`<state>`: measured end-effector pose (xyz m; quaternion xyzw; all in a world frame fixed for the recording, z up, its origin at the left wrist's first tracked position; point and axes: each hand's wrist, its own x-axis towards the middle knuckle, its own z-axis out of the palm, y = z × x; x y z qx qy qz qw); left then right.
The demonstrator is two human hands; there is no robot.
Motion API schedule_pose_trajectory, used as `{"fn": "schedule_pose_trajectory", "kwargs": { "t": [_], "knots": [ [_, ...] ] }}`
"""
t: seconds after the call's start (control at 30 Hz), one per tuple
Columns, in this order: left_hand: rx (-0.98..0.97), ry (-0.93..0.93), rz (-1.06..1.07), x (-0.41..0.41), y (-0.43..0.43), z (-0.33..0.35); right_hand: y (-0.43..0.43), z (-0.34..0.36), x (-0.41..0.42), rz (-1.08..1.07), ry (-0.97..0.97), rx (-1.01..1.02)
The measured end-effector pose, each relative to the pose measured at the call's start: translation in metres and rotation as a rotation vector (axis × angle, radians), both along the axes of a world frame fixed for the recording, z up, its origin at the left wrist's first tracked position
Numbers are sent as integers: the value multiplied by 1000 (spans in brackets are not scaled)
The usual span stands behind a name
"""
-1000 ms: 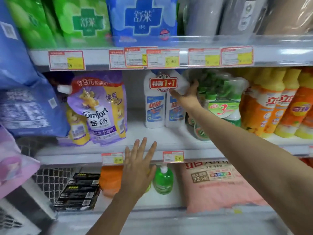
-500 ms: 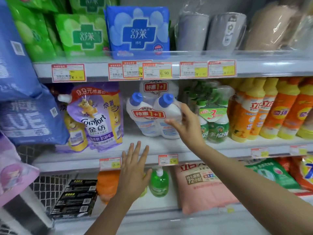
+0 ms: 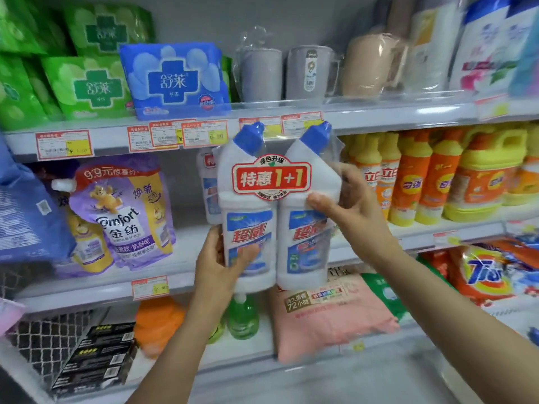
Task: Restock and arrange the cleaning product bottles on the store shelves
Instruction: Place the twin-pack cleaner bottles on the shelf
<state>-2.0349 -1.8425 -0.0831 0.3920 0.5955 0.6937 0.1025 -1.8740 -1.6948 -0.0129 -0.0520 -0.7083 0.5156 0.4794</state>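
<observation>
A twin pack of white toilet-cleaner bottles (image 3: 271,217) with blue caps and a red 1+1 label is held upright in front of the middle shelf (image 3: 180,258). My left hand (image 3: 221,258) grips the lower left bottle, thumb across its label. My right hand (image 3: 350,205) holds the right bottle at its shoulder, fingers wrapped behind. Another white bottle pack (image 3: 208,191) stands on the shelf behind, mostly hidden.
Purple Comfort refill pouches (image 3: 122,217) sit left on the middle shelf, orange and yellow detergent bottles (image 3: 414,176) right. Below lie a pink bag (image 3: 329,313), a green pump bottle (image 3: 243,316) and black boxes (image 3: 96,354). Pad packs (image 3: 172,80) and grey cups (image 3: 262,74) fill the top shelf.
My right hand has pulled the twin pack off the middle shelf toward me. My left hand has risen from the shelf edge and taken hold of the pack's lower left.
</observation>
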Motion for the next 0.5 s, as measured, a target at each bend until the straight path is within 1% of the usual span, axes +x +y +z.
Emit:
{"fn": "schedule_pose_trajectory", "kwargs": {
  "t": [0.13, 0.2, 0.23, 0.33, 0.37, 0.43, 0.5],
  "knots": [
    [8, -141, 3, 55, 16, -9, 20, -11, 32, -9, -143, -266],
    [-20, -228, 12, 78, 24, -4, 33, -21, 53, 58, -225, -356],
    [-38, -271, 8, 88, 28, 2, 38, -26, 66, 109, -285, -383],
    [-103, -367, -30, 109, 40, 20, 48, -40, 109, 241, -509, -322],
    [-153, -405, -60, 115, 45, 25, 49, -39, 121, 248, -530, -332],
    [-262, -517, -171, 126, 54, 34, 56, -37, 140, 228, -465, -415],
    [-327, -576, -281, 135, 62, 39, 63, -30, 157, 220, -412, -480]
  ]
}}
